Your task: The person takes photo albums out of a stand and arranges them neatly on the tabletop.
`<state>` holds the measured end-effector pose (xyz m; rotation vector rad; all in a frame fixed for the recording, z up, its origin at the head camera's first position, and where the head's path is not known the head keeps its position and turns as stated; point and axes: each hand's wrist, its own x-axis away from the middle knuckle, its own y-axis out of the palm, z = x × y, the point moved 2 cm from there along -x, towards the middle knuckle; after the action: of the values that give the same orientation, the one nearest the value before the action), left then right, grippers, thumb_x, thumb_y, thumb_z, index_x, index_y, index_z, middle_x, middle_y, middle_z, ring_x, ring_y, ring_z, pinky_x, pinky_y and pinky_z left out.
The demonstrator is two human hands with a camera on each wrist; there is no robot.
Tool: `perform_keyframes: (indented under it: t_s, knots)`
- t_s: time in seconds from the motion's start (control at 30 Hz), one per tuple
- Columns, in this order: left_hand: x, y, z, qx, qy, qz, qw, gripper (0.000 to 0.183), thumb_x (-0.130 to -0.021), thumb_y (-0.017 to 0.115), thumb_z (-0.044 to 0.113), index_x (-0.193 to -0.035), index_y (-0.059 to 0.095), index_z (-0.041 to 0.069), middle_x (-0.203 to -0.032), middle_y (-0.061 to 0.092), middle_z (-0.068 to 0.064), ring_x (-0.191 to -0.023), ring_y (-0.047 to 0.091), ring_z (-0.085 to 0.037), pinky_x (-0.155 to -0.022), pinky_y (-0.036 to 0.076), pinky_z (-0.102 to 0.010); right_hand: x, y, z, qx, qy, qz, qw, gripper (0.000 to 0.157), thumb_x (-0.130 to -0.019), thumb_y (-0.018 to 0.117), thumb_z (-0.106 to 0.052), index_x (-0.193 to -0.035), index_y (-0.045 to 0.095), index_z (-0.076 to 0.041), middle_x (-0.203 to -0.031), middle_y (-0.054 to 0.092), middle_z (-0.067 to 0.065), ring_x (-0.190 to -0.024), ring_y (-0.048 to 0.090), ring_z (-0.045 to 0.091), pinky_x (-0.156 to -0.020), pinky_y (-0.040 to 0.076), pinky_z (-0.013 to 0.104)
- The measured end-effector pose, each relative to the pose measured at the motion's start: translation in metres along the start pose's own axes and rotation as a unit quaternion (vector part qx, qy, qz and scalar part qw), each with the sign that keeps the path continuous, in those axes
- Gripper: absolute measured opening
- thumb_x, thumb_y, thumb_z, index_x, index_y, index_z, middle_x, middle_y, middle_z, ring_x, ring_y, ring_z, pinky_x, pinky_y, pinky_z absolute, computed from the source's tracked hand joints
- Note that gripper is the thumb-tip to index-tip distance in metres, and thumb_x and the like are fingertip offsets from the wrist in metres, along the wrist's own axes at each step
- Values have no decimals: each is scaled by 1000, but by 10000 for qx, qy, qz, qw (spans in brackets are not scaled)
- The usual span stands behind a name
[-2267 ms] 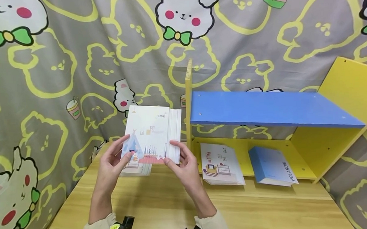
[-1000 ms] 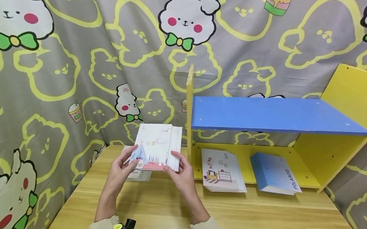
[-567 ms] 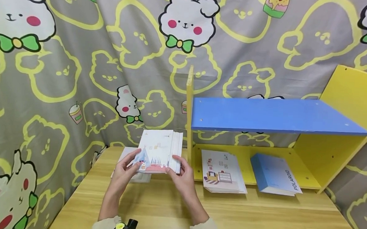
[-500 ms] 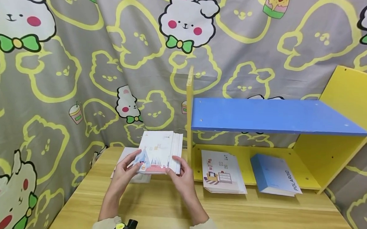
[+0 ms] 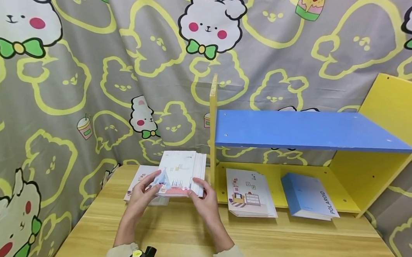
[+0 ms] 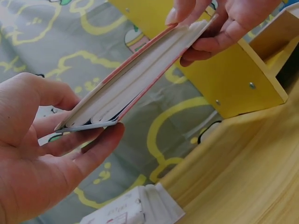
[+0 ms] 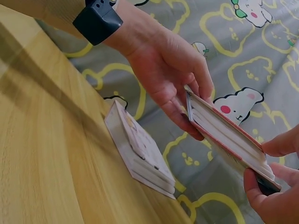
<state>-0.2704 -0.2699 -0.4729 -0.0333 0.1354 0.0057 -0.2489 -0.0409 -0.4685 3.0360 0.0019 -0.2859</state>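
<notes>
A thin white hardcover book with a blue tent drawn on its cover is held up at a tilt, just left of the shelf. My left hand grips its lower left corner, thumb on the front and fingers behind. At the lower right edge, my right hand pinches the book the same way. Both wrist views show the page edges of the book between its red-edged covers. Below and behind it, another white book lies on the table, partly hidden in the head view.
A yellow shelf unit with a blue board stands at the right. On its bottom panel lie a white illustrated book and a blue POLAROID book, both jutting over the front edge. A patterned curtain hangs behind the wooden table.
Both hands have lowered the book and shifted it slightly right, tilting it flatter. More of the white book on the table shows at the left. The shelf's books stay put.
</notes>
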Motion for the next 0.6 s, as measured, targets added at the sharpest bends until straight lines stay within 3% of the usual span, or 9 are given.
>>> perform_keyframes:
  t_s: [0.27,0.43,0.6]
  knots:
    - [-3,0,-9,52,3,4,10000,51,-99,62,0,-149,50,0,-148,46,-21,-99,63,-7,-81,57,-21,13,-2,-30,35,108,53,9999,43,-91,69,5,-133,61,8,-123,60,30,-94,59,24,-67,50,15]
    - [-6,1,-13,-50,-29,104,9999,50,-98,62,-1,-148,52,1,-145,49,-20,-97,61,-9,-77,56,-21,9,-2,-22,129,203,92,9997,43,-91,69,4,-132,61,8,-125,60,29,-93,58,23,-66,50,16]
    - [-7,2,-15,-210,-61,181,9996,49,-99,62,0,-147,53,1,-145,50,-21,-94,60,-10,-73,54,-21,-1,-2,7,181,253,163,9994,43,-91,71,1,-134,63,3,-127,60,24,-94,57,22,-65,49,17]
